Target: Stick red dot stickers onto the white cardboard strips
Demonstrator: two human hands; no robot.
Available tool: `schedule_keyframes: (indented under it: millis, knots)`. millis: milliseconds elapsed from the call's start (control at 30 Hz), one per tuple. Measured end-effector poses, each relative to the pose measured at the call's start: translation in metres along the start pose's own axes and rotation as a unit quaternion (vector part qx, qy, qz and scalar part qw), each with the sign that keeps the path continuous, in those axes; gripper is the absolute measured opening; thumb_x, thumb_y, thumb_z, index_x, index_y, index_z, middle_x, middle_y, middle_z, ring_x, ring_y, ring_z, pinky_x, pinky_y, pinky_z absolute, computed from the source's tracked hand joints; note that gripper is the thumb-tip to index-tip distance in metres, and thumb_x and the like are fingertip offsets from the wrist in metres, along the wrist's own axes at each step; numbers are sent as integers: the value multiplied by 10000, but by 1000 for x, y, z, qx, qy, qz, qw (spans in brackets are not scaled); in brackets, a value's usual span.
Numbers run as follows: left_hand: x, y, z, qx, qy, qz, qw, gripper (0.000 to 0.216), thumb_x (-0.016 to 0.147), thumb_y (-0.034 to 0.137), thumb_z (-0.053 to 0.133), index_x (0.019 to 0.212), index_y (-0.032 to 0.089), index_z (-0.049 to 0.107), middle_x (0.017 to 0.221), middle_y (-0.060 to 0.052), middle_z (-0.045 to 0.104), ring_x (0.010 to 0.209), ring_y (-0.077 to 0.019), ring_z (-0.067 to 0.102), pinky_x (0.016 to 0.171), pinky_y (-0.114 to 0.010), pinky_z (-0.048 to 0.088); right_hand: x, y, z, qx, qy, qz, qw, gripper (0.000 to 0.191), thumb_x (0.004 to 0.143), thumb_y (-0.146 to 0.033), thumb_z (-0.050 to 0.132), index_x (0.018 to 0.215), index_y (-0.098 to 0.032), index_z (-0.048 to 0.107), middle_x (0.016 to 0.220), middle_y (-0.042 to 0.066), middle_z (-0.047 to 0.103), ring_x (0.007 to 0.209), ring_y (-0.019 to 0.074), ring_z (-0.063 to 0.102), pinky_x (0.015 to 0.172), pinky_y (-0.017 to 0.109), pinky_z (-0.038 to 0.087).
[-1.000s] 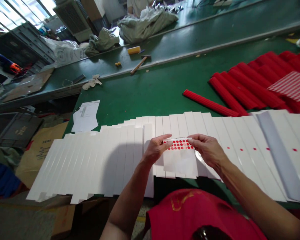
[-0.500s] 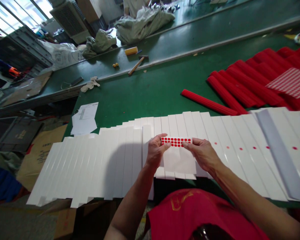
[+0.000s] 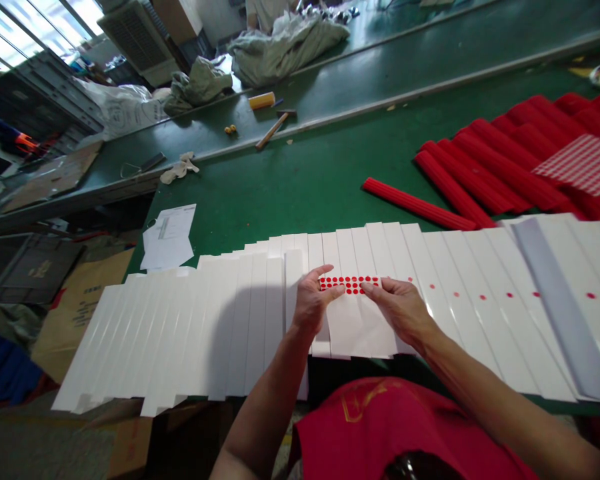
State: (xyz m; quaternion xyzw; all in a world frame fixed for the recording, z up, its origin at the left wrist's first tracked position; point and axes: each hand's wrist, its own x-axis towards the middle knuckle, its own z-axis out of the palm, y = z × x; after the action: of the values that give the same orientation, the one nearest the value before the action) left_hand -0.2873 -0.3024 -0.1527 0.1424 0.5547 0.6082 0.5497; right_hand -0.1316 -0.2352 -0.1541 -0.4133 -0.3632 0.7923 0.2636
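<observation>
Both of my hands pinch a white sheet of round red stickers [image 3: 351,283], with its blank lower part hanging down between them. My left hand [image 3: 312,301] grips the left end, thumb over the dots and index finger sticking out above. At the right end my right hand [image 3: 403,305] closes thumb and fingers on the sheet. Beneath lies a long row of overlapping flat white cartons [image 3: 185,327]. Single red dots, such as one red sticker [image 3: 483,297], sit on several cartons right of my right hand.
Red ribbed rolls [image 3: 480,173] lie in a pile at the right, a sheet of red dots [image 3: 583,164] on top. One loose red roll [image 3: 417,204] rests nearer. Farther off are a hammer [image 3: 273,131], a glove [image 3: 180,168] and papers [image 3: 169,237] on the green table [image 3: 290,187].
The sticker sheet has shifted slightly left and down, and its lower edge reaches a little farther right. My right hand has moved slightly left. Both hands keep hold.
</observation>
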Motion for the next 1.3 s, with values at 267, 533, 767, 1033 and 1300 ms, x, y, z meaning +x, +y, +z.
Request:
schedule_keyframes:
  millis: [267, 533, 767, 1033, 1300]
  knots:
    - [0, -3, 2, 90, 50, 69, 992, 595, 625, 216, 794, 1177, 171, 577, 672, 58, 570, 558, -69, 550, 556, -192, 446, -4, -2, 4, 55, 11, 45, 997, 256, 674, -354, 824, 849, -177, 762, 796, 63, 745, 662, 200, 680, 704, 346, 546]
    - [-5, -10, 4, 42, 52, 27, 997, 636, 616, 270, 789, 1188, 172, 529, 699, 20, 634, 584, -127, 609, 590, -258, 496, -3, 3, 4, 37, 9, 28, 999, 281, 669, -408, 823, 811, -174, 758, 772, 61, 745, 651, 195, 676, 665, 321, 536]
    - [-7, -12, 3, -15, 66, 17, 998, 664, 582, 237, 807, 1174, 158, 516, 738, 13, 644, 618, -121, 617, 667, -273, 503, -4, 5, 8, 27, 19, 27, 999, 293, 619, -381, 855, 809, -182, 754, 758, 57, 740, 635, 208, 667, 639, 329, 539]
    - [-5, 3, -19, 310, 60, 119, 941, 522, 676, 337, 779, 1141, 154, 628, 1010, -99, 632, 884, -205, 616, 793, -359, 497, -5, 9, 5, -65, 25, 9, 998, 275, 656, -438, 813, 703, -181, 729, 650, 27, 693, 562, 173, 601, 550, 291, 471]
    - [-7, 35, 6, 517, -3, 275, 811, 140, 777, 189, 693, 905, 214, 744, 970, -67, 637, 963, -220, 549, 888, -389, 417, -6, 8, 12, -212, 23, -20, 977, 360, 695, -494, 734, 605, -154, 655, 528, -15, 537, 486, 112, 425, 457, 238, 310]
